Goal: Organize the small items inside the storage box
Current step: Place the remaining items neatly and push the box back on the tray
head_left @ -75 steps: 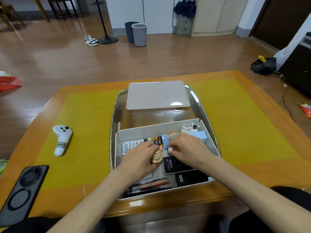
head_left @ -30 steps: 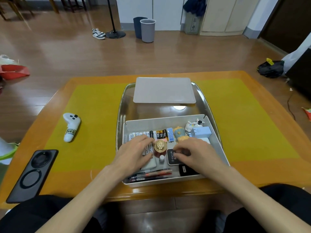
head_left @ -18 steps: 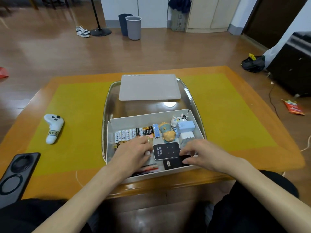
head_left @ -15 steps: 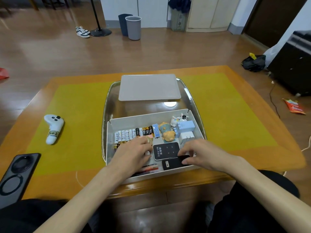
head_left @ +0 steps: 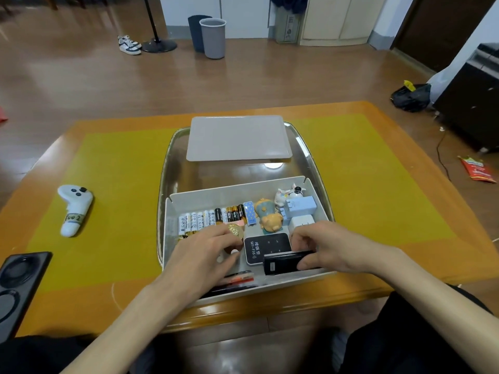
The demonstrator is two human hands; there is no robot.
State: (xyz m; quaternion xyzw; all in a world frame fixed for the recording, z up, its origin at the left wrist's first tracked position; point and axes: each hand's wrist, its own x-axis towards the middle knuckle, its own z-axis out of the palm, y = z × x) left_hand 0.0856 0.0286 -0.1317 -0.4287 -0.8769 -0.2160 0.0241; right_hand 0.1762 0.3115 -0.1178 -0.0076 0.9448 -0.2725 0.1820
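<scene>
storage box (head_left: 172, 211) sits at the near end of a metal tray (head_left: 313, 147) on the worktop (head_left: 121, 171), its lid (head_left: 237, 137) lying at 12 o'clock of it. inside, a row of batteries (head_left: 208, 218) lines the far wall. the right hand (head_left: 328, 245) pinches a black device (head_left: 283, 262) between thumb and curled fingers at 5 o'clock in the box. the left hand (head_left: 205, 255), fingers loosely bent, rests beside a gold ornament (head_left: 234, 230); whether it pinches anything i cannot tell. a white controller (head_left: 74, 207) lies at 9 o'clock.

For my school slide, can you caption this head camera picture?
Two hands tidy a storage box: right hand grips a black device, left hand rests beside a gold coin.
</scene>
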